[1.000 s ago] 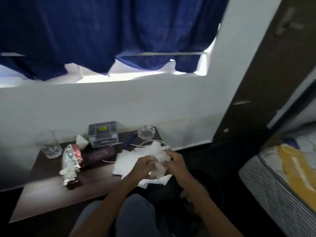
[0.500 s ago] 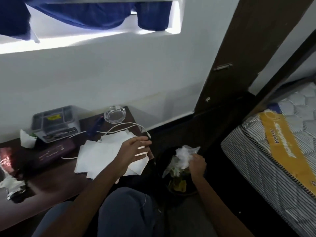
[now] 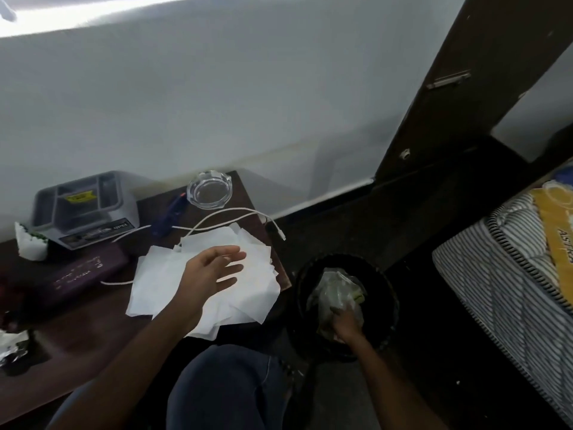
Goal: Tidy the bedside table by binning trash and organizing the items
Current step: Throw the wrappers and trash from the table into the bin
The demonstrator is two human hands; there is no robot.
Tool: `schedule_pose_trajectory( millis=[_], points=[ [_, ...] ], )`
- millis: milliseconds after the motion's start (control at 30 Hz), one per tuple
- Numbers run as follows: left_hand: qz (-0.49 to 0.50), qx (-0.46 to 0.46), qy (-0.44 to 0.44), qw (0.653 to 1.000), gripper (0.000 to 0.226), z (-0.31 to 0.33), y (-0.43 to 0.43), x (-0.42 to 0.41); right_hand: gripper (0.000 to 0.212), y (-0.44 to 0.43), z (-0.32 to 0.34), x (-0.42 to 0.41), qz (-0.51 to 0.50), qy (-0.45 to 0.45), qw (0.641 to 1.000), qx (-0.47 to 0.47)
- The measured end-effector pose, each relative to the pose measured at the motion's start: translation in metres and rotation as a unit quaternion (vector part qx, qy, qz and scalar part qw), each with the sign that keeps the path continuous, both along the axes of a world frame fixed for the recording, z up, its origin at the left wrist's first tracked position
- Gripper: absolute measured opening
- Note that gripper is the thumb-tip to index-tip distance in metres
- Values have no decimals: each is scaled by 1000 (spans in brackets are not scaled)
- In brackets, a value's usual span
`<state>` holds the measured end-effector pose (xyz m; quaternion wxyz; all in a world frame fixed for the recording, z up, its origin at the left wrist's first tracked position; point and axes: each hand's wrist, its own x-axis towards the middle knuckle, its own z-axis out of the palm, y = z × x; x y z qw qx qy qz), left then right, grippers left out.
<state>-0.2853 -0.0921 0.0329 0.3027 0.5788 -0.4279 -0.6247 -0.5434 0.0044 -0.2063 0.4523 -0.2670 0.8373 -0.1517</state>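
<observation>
My left hand [image 3: 212,271] hovers open, fingers spread, just above a pile of white paper sheets [image 3: 254,293] at the right end of the dark bedside table [image 3: 77,330]. My right hand [image 3: 345,322] is down inside the black bin [image 3: 384,283] on the floor, pressed against a crumpled clear plastic wrapper [image 3: 336,290]; its fingers are hidden, so its grip is unclear. A white cable [image 3: 231,214] loops behind the papers.
On the table stand a glass ashtray [image 3: 209,189], a grey plastic box [image 3: 82,209], a blue pen [image 3: 170,215], a dark maroon case [image 3: 83,271], a small white pot [image 3: 31,246] and a foil wrapper [image 3: 12,349]. A mattress [image 3: 508,274] lies at right.
Both hands crumpled the wrapper over the table, then my right hand carried it right and down into the bin. My left hand stayed over the papers. The view tilted downward.
</observation>
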Motion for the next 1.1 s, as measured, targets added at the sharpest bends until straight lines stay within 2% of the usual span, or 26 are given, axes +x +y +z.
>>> schedule_pose_trajectory(
  millis=[133,200,267,433,567,800,1100],
  points=[
    [7,4,4,1000,24,6,4,1,28,-6,48,-4,-153,5,985,-79],
    [2,1,12,1000,23,13,10,4,19,-9,75,-1,-219,-54,967,-122],
    [0,-9,23,1000,21,21,16,11,14,-13,109,7,-238,-126,949,-165],
    [23,-27,42,998,20,44,33,46,18,-18,190,43,-214,-199,919,-265],
    [50,-44,45,997,21,57,56,92,20,-19,238,90,-178,-247,903,-303],
    [145,-61,30,987,25,65,89,194,13,-11,294,170,-60,-266,912,-307],
    [209,-41,-10,977,22,50,126,283,13,-7,325,255,40,-266,919,-287]
  ],
)
